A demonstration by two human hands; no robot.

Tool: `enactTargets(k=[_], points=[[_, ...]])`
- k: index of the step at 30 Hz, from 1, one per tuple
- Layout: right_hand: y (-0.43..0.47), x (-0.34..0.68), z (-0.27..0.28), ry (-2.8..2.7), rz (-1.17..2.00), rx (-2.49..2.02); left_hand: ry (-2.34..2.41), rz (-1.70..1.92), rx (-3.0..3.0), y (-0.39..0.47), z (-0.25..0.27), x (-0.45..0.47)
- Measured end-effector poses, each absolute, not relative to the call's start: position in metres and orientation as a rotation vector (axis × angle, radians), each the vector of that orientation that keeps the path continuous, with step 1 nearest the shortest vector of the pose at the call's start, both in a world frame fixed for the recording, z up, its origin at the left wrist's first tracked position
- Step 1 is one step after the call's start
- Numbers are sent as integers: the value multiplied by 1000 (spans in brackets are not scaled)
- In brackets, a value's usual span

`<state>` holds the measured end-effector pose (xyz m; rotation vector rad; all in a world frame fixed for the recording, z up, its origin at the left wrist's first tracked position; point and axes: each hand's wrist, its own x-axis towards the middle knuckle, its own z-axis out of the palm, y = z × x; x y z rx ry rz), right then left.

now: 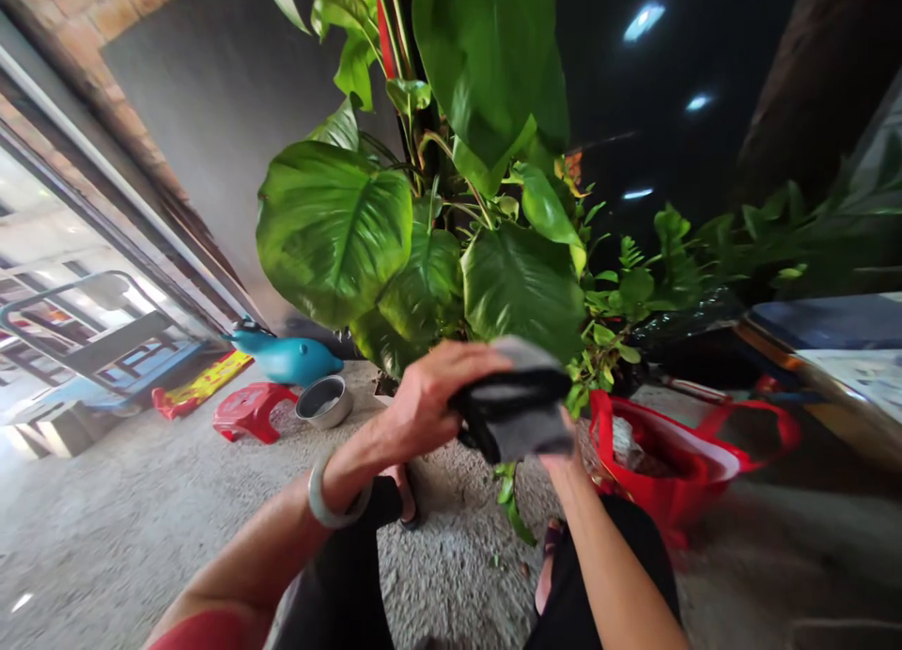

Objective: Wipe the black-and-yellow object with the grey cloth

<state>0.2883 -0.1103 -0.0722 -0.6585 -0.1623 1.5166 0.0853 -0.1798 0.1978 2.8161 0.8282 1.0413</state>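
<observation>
A grey-and-black bundle that looks like folded cloth (525,410) is held up in front of the big plant, between my two hands. Motion blurs it, so its exact kind does not show. My left hand (433,392), with a pale bangle (320,490) on its wrist, closes over the left side and top of the bundle. From below right, my right hand (560,448) grips it; most of those fingers are hidden behind the cloth. Broad green leaves (525,284) of the potted plant hang just behind the bundle.
To the right stands an open red bag (676,472) with things inside. On the left are a red stool (254,412), a metal bowl (324,403), a blue whale-shaped toy (292,357) and a platform cart (105,340). Rough concrete (451,575) lies below.
</observation>
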Motion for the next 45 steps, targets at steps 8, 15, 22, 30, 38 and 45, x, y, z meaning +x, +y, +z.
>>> enactTargets(k=[8, 15, 22, 30, 38, 45], points=[[-113, 288, -60, -104, 1565, -680, 1341, 836, 2929, -93, 139, 133], [-115, 294, -64, -127, 1576, -697, 960, 766, 2794, -169, 85, 85], [-117, 292, -61, -131, 1579, -706, 1124, 1504, 2763, -145, 215, 107], [-120, 293, -57, -99, 1595, -707, 1241, 451, 2751, -119, 92, 95], [-125, 297, -56, -50, 1527, -742, 855, 1138, 2733, -168, 161, 78], [-125, 295, -51, -125, 1595, -791, 1213, 1194, 2668, -85, 145, 131]])
